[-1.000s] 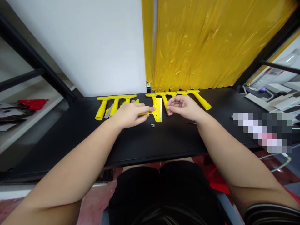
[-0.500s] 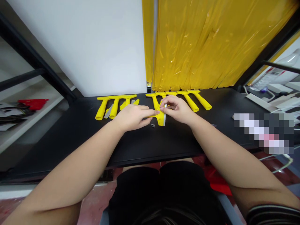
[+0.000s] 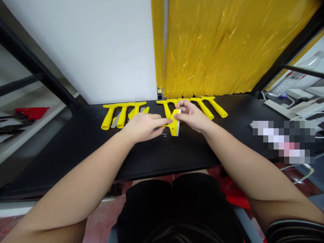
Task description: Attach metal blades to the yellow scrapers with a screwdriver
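Observation:
A yellow scraper [image 3: 175, 129] with a pale blade strip along its right edge is held just above the black table, its head toward the right. My left hand [image 3: 144, 127] is closed around its handle side, index fingertip pressed on the middle of the head. With thumb on the upper part of the head and fingers curled by the blade edge, my right hand [image 3: 193, 116] grips the scraper too. Whether anything small sits under the fingertips cannot be made out. Several small screws [image 3: 164, 135] lie on the table below my left fingers.
Yellow scraper handles [image 3: 107, 118] stand in a row at the back left, with loose blades and yellow pieces among them. More yellow handles [image 3: 217, 107] line the back right. Behind are a white panel [image 3: 101, 50] and yellow plastic sheeting [image 3: 215, 47]. A black table [image 3: 162, 158] lies beneath.
My right fingers have drawn back from the middle of the scraper's head to its upper right edge, uncovering more of it. My left hand keeps its hold.

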A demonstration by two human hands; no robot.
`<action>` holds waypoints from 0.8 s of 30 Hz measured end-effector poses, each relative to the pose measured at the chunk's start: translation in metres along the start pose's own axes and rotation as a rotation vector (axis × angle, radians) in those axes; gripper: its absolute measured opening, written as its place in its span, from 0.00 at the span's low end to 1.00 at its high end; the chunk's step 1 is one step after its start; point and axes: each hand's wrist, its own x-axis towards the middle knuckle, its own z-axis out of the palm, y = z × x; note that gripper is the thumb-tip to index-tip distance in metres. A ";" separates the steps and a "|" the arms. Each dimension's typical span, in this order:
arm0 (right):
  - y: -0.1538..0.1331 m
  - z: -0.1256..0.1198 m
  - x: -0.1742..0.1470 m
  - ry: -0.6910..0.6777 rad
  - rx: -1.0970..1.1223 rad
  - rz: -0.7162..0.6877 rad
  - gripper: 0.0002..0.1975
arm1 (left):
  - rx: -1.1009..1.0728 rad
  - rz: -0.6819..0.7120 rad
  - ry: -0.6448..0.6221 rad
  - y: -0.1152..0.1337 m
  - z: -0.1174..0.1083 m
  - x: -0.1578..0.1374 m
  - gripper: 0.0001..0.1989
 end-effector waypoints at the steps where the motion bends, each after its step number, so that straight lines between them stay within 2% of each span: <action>1: 0.000 0.000 0.000 0.006 0.021 0.019 0.24 | 0.005 0.007 0.010 0.000 0.001 0.000 0.18; 7: -0.001 0.001 0.001 0.030 0.080 0.030 0.23 | -0.005 0.034 0.062 0.002 0.001 0.001 0.18; 14: -0.006 0.000 -0.001 0.042 0.130 0.083 0.21 | -0.033 0.108 0.185 0.007 -0.001 0.002 0.17; 18: -0.009 0.001 -0.003 0.058 0.145 0.126 0.19 | -0.069 0.102 0.164 0.010 -0.002 0.003 0.18; 24: -0.019 -0.003 -0.014 0.038 0.200 0.150 0.22 | -0.107 0.059 0.138 0.012 -0.003 0.004 0.17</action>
